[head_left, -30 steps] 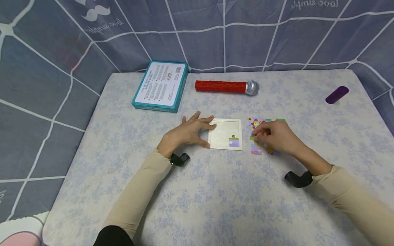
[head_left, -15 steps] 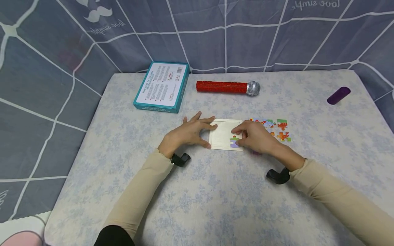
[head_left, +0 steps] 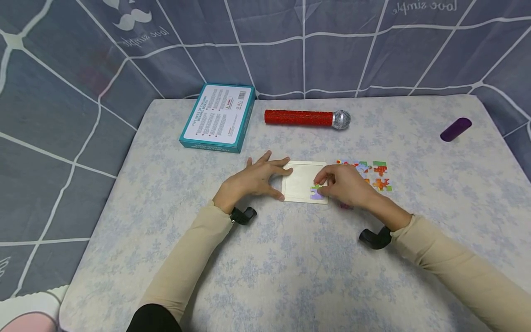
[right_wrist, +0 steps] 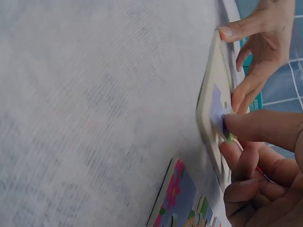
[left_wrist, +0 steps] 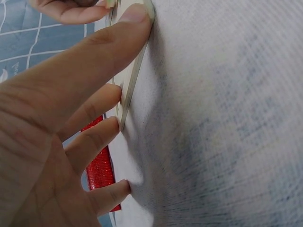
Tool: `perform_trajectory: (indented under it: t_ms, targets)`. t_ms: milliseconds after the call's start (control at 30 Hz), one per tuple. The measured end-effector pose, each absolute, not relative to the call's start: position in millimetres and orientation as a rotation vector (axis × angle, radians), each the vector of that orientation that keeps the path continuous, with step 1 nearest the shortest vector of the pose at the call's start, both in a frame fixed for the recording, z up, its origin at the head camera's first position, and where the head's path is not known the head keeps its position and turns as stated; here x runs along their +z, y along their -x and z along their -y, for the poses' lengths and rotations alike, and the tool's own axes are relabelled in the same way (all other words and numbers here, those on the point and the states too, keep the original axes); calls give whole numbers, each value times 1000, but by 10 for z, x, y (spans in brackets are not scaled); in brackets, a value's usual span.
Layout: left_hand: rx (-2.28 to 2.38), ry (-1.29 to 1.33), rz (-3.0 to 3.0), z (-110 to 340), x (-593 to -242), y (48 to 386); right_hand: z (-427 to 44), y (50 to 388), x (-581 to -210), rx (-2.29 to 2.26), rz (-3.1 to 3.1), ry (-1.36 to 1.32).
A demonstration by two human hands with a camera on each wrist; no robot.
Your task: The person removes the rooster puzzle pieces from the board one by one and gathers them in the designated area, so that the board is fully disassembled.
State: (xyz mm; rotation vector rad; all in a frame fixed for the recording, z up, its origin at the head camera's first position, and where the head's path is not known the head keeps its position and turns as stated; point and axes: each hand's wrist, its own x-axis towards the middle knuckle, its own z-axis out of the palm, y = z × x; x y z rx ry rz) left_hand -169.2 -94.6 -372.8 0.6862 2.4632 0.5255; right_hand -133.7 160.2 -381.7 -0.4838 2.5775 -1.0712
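Note:
My left hand (head_left: pixel 253 180) is spread at the left side of a pale wooden puzzle tray (head_left: pixel 296 182). Its thumb (left_wrist: pixel 135 14) presses the near left corner, and fingertips touch the left edge. My right hand (head_left: pixel 346 184) is over the tray's right side, thumb and forefinger pinching a purple and green puzzle piece (head_left: pixel 316 193) in the near right corner. The thumb lies on that piece (right_wrist: pixel 218 106) in the right wrist view, hiding part of it. Loose puzzle pieces (head_left: pixel 380 184) lie right of the tray, some hidden by my right hand.
A teal box (head_left: pixel 217 116) lies at the back left. Beside it is a red glittery microphone (head_left: pixel 298 117) with a silver head. Far right lies a dark purple cylinder (head_left: pixel 455 129). A grey gridded cloth (head_left: pixel 274 60) hangs behind the table (head_left: pixel 265 267).
My right hand has moved left from the loose pieces to the tray's near right corner, where the purple piece has shifted very slightly. My left hand has stayed at the tray's left side.

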Motion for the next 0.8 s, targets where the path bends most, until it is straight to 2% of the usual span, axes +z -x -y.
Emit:
perform_trajectory:
  t_ms: [333,800]
  targets:
    - [539,-690,-2462,942,-3725,1683,-1838,1318,-3696,-1256,-2421,277]
    - [528,-698,-2457,957,-3723,1677,-2870,1073,-3749,-1181,-2377,-34]
